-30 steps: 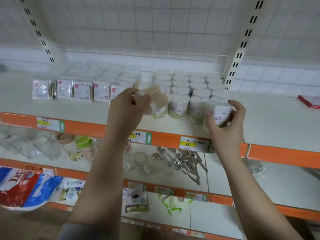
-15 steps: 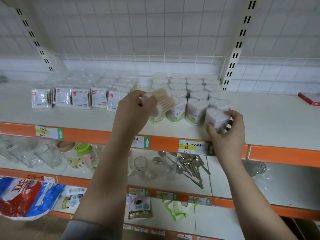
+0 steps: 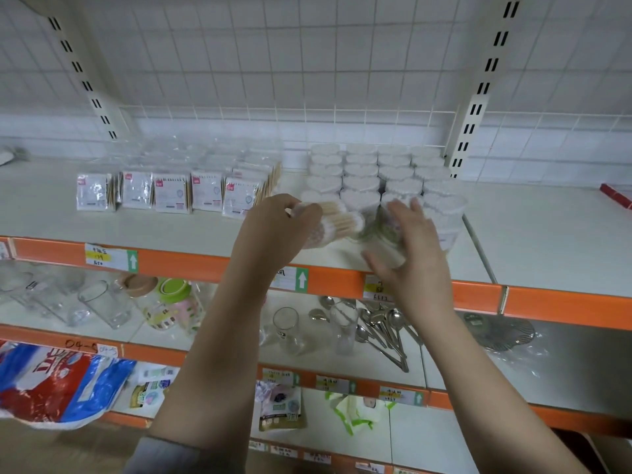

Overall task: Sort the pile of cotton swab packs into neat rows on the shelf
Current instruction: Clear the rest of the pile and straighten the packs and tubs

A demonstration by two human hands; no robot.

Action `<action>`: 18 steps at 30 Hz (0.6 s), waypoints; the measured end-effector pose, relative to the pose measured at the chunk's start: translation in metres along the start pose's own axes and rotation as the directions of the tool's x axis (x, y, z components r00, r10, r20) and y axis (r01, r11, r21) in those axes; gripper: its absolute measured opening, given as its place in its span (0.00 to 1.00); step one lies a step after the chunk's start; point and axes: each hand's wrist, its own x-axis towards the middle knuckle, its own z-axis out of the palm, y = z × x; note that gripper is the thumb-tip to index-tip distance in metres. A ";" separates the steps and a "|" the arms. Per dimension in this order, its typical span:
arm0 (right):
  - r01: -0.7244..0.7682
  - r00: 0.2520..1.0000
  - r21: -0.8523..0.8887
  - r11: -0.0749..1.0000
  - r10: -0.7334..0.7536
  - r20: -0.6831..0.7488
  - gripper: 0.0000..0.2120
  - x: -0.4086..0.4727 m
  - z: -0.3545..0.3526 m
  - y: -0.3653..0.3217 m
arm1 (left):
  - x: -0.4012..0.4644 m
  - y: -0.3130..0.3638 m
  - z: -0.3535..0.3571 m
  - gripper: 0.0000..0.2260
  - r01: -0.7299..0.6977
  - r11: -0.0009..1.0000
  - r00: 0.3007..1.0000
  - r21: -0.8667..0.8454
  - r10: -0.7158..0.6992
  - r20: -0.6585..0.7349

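Most of the job looks done: heart-shaped swab tubs (image 3: 378,172) stand in tidy rows at the back of the top shelf (image 3: 547,241), flat swab packets (image 3: 171,193) lined up to their left; the left hand (image 3: 273,230) grips a tilted tub of wooden swabs (image 3: 333,224) at the shelf front; the right hand (image 3: 410,248), blurred, fingers spread, touches a front-row tub (image 3: 390,217); this one apparently remains to seat.

Shop, orange-edged shelves (image 3: 342,285), price labels (image 3: 111,257), stocked goods
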 end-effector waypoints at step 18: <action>-0.308 0.944 0.390 0.868 0.227 0.240 0.17 -0.006 0.017 -0.028 | 0.002 -0.008 -0.009 0.29 -0.387 0.921 0.868 -0.034 0.377 0.324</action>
